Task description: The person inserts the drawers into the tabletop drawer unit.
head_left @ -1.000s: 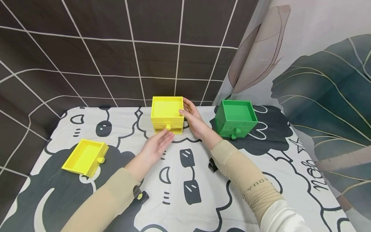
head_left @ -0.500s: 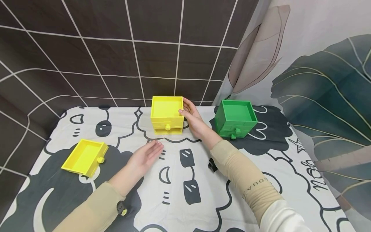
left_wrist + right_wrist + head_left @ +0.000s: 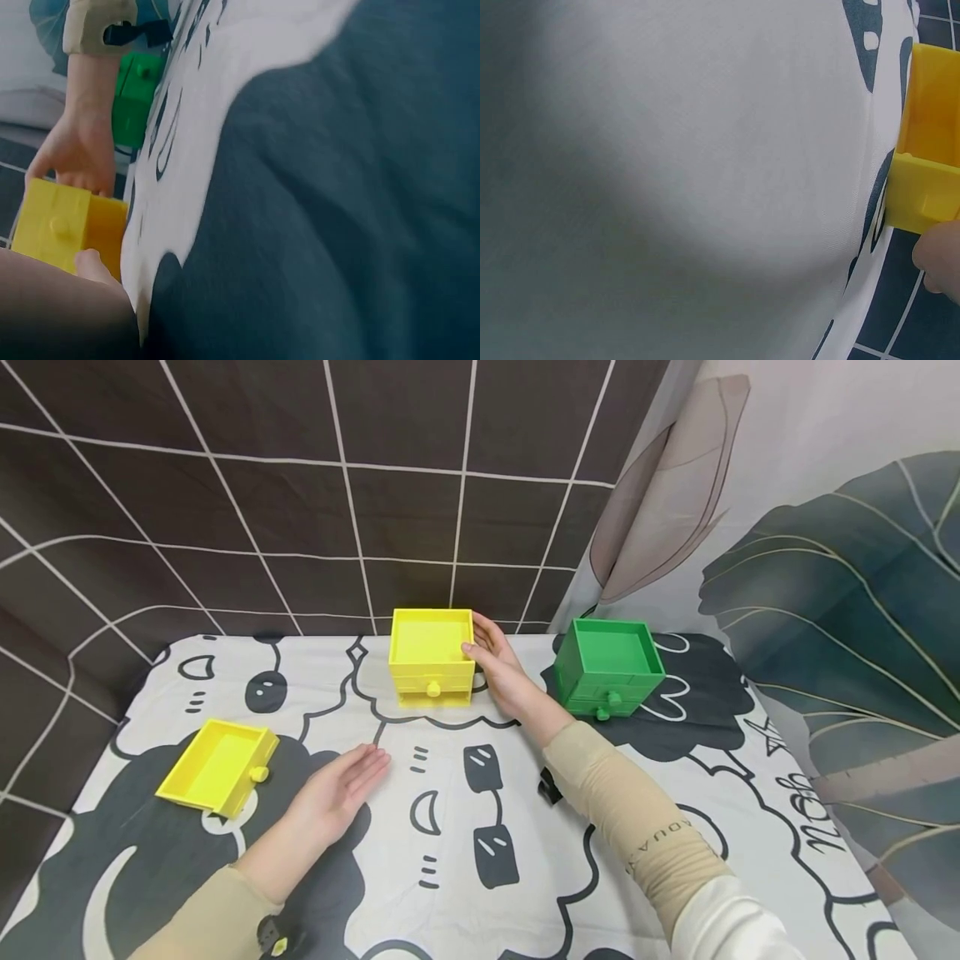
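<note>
A yellow cabinet (image 3: pixel 432 647) stands near the back middle, its upper drawer with a round knob in place and an opening below it. My right hand (image 3: pixel 504 672) grips its right side, thumb at the top edge. In the left wrist view the right hand (image 3: pixel 81 154) is beside the yellow cabinet (image 3: pixel 56 225). The right wrist view shows the open slot of the cabinet (image 3: pixel 922 184). My left hand (image 3: pixel 330 793) is held in front of it with extended fingers and nothing in it. A loose yellow drawer (image 3: pixel 217 767) lies at the left.
A green cabinet (image 3: pixel 609 668) with round knobs stands right of the yellow one. Patterned cloth (image 3: pixel 525 918) covers the surface. A dark gridded curtain (image 3: pixel 285 510) hangs behind, and a leaf-patterned one (image 3: pixel 847 610) at the right.
My left hand has moved away from the front of the yellow cabinet, toward the left and nearer to me. The right hand still grips the cabinet's side; both cabinets and the loose drawer stay in place.
</note>
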A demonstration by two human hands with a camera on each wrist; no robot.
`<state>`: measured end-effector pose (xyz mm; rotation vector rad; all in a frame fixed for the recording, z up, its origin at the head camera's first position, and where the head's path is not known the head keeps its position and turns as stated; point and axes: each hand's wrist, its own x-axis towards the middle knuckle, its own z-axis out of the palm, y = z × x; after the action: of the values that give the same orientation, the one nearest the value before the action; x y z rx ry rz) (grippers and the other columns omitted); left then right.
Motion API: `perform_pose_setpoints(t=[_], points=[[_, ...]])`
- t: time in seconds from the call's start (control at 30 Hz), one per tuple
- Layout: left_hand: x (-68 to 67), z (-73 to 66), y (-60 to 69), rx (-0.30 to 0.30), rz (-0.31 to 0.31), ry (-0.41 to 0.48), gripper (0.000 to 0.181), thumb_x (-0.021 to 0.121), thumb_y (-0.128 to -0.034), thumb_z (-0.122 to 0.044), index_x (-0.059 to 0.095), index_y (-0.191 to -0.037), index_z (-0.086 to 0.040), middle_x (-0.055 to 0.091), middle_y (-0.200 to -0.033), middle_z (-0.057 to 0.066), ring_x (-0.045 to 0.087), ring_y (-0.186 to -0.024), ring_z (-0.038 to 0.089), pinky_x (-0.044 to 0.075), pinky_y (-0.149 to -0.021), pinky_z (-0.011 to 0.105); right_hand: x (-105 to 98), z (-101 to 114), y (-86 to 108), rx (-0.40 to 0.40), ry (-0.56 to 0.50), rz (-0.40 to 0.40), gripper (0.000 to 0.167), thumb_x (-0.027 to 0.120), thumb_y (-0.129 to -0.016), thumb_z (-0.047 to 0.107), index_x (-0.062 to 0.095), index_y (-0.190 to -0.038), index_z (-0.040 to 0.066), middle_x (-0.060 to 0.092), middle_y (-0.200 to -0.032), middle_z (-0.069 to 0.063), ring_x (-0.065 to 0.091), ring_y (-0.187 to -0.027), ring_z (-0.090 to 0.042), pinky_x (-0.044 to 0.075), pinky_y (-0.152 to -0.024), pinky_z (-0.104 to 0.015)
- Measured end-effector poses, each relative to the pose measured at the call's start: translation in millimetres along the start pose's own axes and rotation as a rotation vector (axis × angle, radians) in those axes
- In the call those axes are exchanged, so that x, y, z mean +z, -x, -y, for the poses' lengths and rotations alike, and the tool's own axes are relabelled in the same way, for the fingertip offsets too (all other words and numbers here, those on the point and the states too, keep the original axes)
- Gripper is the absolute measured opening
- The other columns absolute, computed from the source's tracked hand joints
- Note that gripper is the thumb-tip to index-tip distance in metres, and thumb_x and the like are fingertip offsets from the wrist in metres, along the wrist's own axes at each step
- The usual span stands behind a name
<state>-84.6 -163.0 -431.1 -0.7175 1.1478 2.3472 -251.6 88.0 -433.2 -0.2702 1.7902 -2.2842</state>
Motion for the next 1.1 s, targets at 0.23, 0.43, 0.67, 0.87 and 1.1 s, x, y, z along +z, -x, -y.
perform_pose_setpoints(t=[0.23,0.43,0.67,0.87,1.1], points=[[-22.5,-6.0,8.3,-0.006,-0.016,-0.013,0.013,0.051,-0.113,-0.019,0.055,-0.123,-0.013,0.076,-0.104,-0.005,0.077,-0.1,0.005,0.056,-0.112,0.022,1.4,1.3,0.0,0.003,0.005,0.0,0.068,0.054,-0.106,0.003,0.025,-0.167,0.006,0.029,-0.172,-0.016,0.028,-0.161,-0.031,0.024,-0.138,-0.045],[-38.8,-10.9,14.6,-0.021,-0.018,0.016,0.019,0.048,-0.1136,-0.02,0.065,-0.105,-0.017,0.078,-0.102,-0.004,0.078,-0.1,0.006,0.059,-0.108,0.022,2.3,2.5,0.0,0.008,0.008,-0.005,0.068,0.056,-0.106,0.004,0.025,-0.167,0.006,0.03,-0.172,-0.016,0.029,-0.16,-0.031,0.025,-0.137,-0.045],[-50.2,-13.2,19.4,-0.051,-0.054,0.09,0.026,0.046,-0.114,-0.025,0.067,-0.1,-0.018,0.079,-0.1,-0.004,0.077,-0.099,0.005,0.057,-0.109,0.02,2.4,3.1,1.4,0.008,0.013,-0.009,0.068,0.055,-0.105,0.003,0.025,-0.167,0.006,0.029,-0.172,-0.015,0.029,-0.161,-0.03,0.025,-0.138,-0.044],[-57.1,-13.6,22.9,-0.058,-0.089,0.176,0.023,0.049,-0.1132,-0.027,0.066,-0.101,-0.017,0.079,-0.101,-0.003,0.077,-0.099,0.005,0.056,-0.11,0.02,2.0,2.5,1.6,0.01,0.014,-0.013,0.069,0.056,-0.105,0.004,0.025,-0.167,0.007,0.03,-0.172,-0.015,0.029,-0.161,-0.03,0.024,-0.138,-0.044],[-71.6,-21.6,26.7,-0.08,-0.131,0.375,0.017,0.056,-0.1107,-0.026,0.067,-0.106,-0.014,0.079,-0.101,0.002,0.08,-0.097,0.013,0.054,-0.113,0.023,1.1,1.7,1.1,0.009,0.015,-0.01,0.069,0.055,-0.105,0.004,0.025,-0.167,0.006,0.029,-0.172,-0.015,0.028,-0.161,-0.031,0.024,-0.138,-0.044]])
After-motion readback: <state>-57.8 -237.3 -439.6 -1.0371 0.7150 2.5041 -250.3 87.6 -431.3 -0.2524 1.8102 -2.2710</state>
